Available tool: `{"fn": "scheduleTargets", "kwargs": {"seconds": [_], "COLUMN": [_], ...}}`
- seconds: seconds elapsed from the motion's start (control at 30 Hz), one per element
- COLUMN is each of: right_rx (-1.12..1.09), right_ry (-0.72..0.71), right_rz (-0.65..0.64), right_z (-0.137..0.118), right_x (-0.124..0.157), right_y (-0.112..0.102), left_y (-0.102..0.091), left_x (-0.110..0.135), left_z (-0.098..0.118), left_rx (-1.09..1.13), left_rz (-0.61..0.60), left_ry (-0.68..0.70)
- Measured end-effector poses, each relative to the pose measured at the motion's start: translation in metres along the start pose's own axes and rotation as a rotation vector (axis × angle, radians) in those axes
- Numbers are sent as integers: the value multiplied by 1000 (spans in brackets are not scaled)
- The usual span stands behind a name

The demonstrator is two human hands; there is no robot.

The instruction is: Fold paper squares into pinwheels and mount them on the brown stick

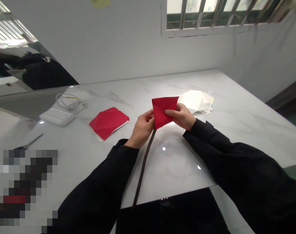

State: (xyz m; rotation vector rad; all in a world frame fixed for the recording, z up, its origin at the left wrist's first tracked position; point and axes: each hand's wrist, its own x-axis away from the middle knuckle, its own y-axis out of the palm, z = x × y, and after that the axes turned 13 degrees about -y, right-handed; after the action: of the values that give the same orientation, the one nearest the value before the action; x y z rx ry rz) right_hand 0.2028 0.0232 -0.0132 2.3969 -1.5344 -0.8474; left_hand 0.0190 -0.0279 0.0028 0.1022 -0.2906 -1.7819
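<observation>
**A:** Hands?

**B:** Both raised above the marble worktop [167, 169], near mid-table, holding a folded red paper [162, 109]. Wedge shape, point down.

**A:** Grip?

**B:** Left hand [143, 128]: fingers [148, 117] curled, pinching the paper's left edge. Right hand [180, 116]: thumb [171, 113] pressed on the front face, remaining fingers behind the paper, mostly hidden.

**A:** Nearby?

**B:** Left: a second folded red sheet [108, 123] lying on white paper [97, 136]. Far right: a pile of pale papers [194, 100], just beyond the right hand. Far left: a white box [57, 117] beside a coiled cable [70, 101]. A dark strap [144, 165] runs from just below the left hand toward the near edge.
</observation>
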Motion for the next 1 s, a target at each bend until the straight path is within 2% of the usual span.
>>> {"fn": "scheduleTargets", "kwargs": {"seconds": [0.13,0.27,0.43,0.7,1.0], "right_rx": [1,21,23,-6,33], "right_ry": [24,28,25,72,111], "right_rz": [32,79,97,86,96], "right_z": [8,17,20,20,22], "right_x": [0,-2,-4,-2,-1], "right_y": [4,4,3,2,1], "left_y": [-3,-4,1,-3,-6], "left_x": [-8,-13,-13,-15,-12], "left_z": [-10,-19,-17,-15,-16], "left_rx": [-18,89,266,351,371], "left_rz": [119,186,119,48,66], "left_ry": [-49,-95,-131,-148,-212]}}
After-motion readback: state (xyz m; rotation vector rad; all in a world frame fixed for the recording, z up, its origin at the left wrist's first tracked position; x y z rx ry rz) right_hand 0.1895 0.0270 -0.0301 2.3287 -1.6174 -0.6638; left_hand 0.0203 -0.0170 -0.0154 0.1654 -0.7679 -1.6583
